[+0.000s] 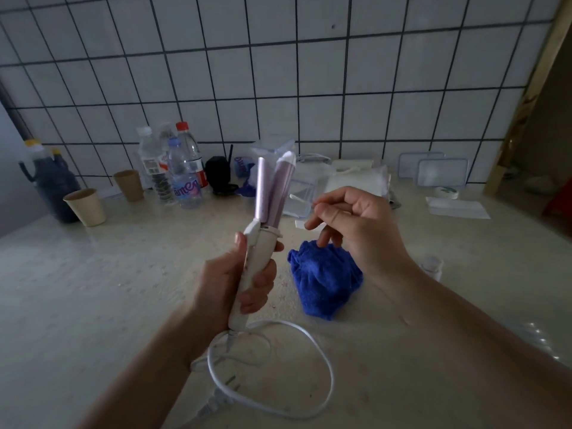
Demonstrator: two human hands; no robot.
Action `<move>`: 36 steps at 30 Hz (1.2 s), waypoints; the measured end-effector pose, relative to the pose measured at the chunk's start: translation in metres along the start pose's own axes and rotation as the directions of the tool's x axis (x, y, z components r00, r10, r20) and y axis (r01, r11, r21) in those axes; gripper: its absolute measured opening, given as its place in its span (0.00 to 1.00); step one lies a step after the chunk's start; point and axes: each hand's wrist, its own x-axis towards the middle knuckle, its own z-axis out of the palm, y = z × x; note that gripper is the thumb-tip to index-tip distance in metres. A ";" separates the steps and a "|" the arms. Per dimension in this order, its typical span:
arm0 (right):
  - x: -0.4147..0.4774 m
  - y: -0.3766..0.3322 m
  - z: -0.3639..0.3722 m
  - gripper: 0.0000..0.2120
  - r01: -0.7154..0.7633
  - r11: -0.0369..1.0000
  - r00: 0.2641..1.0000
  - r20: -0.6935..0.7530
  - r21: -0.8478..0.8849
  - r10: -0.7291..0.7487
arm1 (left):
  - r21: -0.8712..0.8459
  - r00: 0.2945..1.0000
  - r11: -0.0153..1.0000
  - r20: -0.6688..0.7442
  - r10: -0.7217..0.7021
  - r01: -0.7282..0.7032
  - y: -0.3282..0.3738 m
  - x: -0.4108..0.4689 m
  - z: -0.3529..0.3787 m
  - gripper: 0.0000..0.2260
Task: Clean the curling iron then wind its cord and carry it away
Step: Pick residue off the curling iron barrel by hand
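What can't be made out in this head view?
Head view only.
- curling iron: left hand covers most of the handle.
- cotton swab: right hand hides its rear end.
- plug on the cord: blurred.
- small bottle: right forearm hides its base.

- The wall (pixel 278 72) filled the whole back: white square tiles with dark grout lines.
- Below it the desk (pixel 93 274) spread out pale and speckled, meeting the tiles in a straight seam.
- At the right edge a wooden frame (pixel 526 97) rose at a slant, with a dark opening (pixel 554 125) beyond it.
- The light was dim and cool, leaving a soft sheen on the desk.
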 end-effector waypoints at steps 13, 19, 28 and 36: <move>-0.005 0.007 0.008 0.12 0.051 0.957 0.991 0.130 -0.287 -0.014 | 0.421 0.966 0.907 -0.223 0.131 -0.026 -0.014 0.001 0.007 0.28; 0.003 0.000 -0.004 0.08 0.077 0.937 0.992 -0.067 -0.342 -0.106 | 0.447 0.972 0.895 -0.211 0.107 -0.002 -0.014 -0.001 0.009 0.27; 0.003 0.003 -0.003 0.10 0.045 0.940 0.997 -0.043 -0.340 -0.063 | 0.468 0.976 0.884 -0.205 0.079 0.026 -0.013 -0.002 0.012 0.26; 0.004 -0.001 -0.008 0.11 0.068 0.943 0.997 0.003 -0.326 -0.071 | 0.507 0.974 0.862 -0.201 0.102 0.015 -0.014 -0.002 0.012 0.25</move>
